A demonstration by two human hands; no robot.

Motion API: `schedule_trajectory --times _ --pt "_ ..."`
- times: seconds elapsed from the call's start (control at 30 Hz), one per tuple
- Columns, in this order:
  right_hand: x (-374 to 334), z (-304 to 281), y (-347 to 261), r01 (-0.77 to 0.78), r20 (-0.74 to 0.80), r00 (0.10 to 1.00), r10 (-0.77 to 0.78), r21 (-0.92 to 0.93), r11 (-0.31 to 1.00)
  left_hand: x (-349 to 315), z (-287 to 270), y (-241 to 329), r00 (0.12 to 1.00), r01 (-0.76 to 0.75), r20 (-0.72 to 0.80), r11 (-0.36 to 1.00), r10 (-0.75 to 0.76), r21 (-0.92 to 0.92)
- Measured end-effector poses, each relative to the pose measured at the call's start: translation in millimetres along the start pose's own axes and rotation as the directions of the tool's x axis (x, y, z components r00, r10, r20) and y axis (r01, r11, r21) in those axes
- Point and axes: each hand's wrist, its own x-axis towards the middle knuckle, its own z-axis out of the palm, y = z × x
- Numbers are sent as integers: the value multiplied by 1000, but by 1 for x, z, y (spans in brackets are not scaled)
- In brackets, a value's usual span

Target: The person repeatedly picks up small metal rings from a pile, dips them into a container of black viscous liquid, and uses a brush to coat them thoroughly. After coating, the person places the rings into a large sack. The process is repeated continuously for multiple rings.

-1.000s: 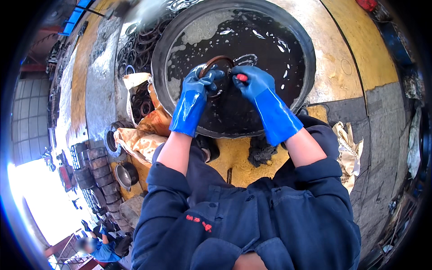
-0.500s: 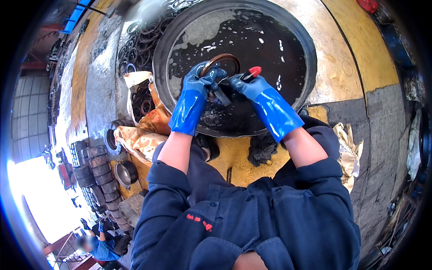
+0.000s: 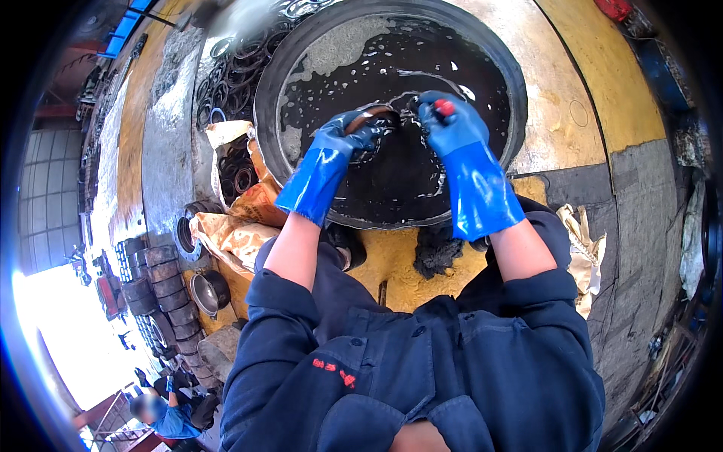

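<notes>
Both my hands wear blue rubber gloves, dark and wet at the fingers. My left hand (image 3: 340, 137) is closed around a brown ring (image 3: 374, 112), which tilts low over the dark liquid. To its right, my right hand (image 3: 458, 124) is closed on a tool handle (image 3: 443, 108); its red end sticks up from the fist, while the working end cannot be made out. Beneath both hands is a wide round black tub (image 3: 520, 98) holding dark liquid with patches of foam. Ripples spread between my hands.
Left of the tub lie many dark rings (image 3: 233, 75) and an open paper sack (image 3: 252, 203) with rings inside. A black rag (image 3: 438, 252) lies at the tub's near edge. Stacked dark cylinders (image 3: 167, 282) and a metal bowl (image 3: 211, 292) stand farther left; another person (image 3: 177, 418) is at lower left.
The brown ring has tipped flatter and dropped toward the liquid in my left hand. My right hand has moved right and slightly away from me with the red-ended tool, now more upright.
</notes>
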Motion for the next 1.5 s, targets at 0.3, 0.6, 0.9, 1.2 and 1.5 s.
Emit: schedule_trajectory --times 0.3,0.6,0.9,1.2,1.5 --pt "12 -5 22 -409 414 857 307 183 894 5 12 -21 798 -245 26 283 603 927" --pt "-16 26 37 -433 570 760 312 87 897 -18 -17 -23 933 276 -131 900 -335 -337" --pt "-14 25 14 -365 412 880 235 271 891 4 -36 -56 991 126 -51 992 -126 -12" --pt "-3 28 7 -92 344 939 -16 297 950 -11 -9 -20 991 125 73 958 -109 -260" --pt "-13 25 -10 -229 392 919 28 477 848 -7 -10 -22 998 49 38 961 -40 -272"
